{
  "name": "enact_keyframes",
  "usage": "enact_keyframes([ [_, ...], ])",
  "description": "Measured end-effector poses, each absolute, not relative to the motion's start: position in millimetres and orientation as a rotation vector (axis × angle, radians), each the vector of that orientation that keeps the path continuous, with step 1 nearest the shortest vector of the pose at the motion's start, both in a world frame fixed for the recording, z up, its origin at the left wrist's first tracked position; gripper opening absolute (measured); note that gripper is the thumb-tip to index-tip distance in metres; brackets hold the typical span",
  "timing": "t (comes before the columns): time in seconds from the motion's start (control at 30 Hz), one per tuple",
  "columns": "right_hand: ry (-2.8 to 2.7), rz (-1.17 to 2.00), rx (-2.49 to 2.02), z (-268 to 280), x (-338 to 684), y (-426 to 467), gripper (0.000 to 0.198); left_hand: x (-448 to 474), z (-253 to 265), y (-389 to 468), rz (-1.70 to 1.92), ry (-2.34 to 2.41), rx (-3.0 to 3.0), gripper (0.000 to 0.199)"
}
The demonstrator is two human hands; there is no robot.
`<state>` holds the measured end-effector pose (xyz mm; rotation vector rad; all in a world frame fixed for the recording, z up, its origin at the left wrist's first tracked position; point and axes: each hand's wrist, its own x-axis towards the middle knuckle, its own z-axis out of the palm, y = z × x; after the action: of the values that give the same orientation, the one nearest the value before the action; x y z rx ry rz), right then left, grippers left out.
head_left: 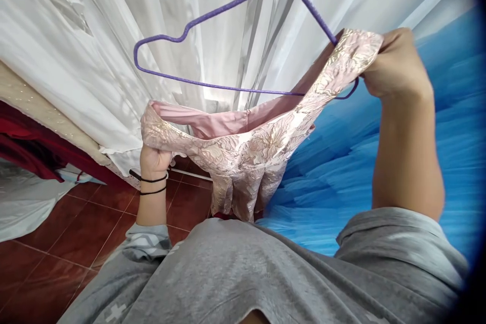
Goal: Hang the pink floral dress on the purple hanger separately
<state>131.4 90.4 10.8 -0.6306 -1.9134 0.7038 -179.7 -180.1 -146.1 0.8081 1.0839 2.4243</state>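
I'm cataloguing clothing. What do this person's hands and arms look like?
Two thin black bands circle the wrist below the left hand; none shows below the right hand. The left sleeve is grey with pale markings, including a white cross; the right sleeve, also grey, bunches near the elbow.

The red-brown tiled floor (pixel 85 223) spreads at eight o'clock, a pale cloth (pixel 28 210) overlapping it toward nine; the purple hanger (pixel 235 1) at twelve carries the strap (pixel 341 61) at two.
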Motion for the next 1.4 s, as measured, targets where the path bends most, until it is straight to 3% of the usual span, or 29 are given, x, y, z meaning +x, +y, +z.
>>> enact_keyframes([
  [0.1,-2.038,0.617,-0.859,22,134,80,0.02,-192,-137,-176,2.428,1.073,0.872,0.035],
  [0.23,-2.098,0.584,-0.986,36,135,76,0.024,-210,-124,-174,2.417,1.0,0.912,0.038],
  [0.37,-2.157,0.674,-0.934,37,133,77,0.021,-224,-115,-167,2.478,1.034,0.909,0.044],
  [0.47,-2.152,0.85,-0.808,33,130,78,0.007,-235,-108,-156,2.478,1.059,0.901,0.042],
  [0.57,-2.119,0.961,-0.671,33,132,79,0.011,-248,-91,-147,2.418,1.093,0.938,0.046],
  [0.77,-2.165,0.827,-0.551,40,148,81,0.012,-255,-38,-164,2.263,1.09,1.164,0.044],
  [0.97,-2.269,0.592,-0.492,32,147,76,0.017,-235,9,-150,1.815,1.641,1.635,0.038],
  [1.17,-2.349,0.662,-0.563,31,149,69,0.018,-211,43,-104,1.374,1.823,1.965,0.026],
  [1.3,-2.378,0.768,-0.602,28,156,57,0.027,-211,48,-109,1.153,2.185,2.123,0.019],
  [1.4,-2.281,0.773,-0.636,24,156,51,0.03,-218,51,-119,1.081,2.123,2.171,0.019],
])
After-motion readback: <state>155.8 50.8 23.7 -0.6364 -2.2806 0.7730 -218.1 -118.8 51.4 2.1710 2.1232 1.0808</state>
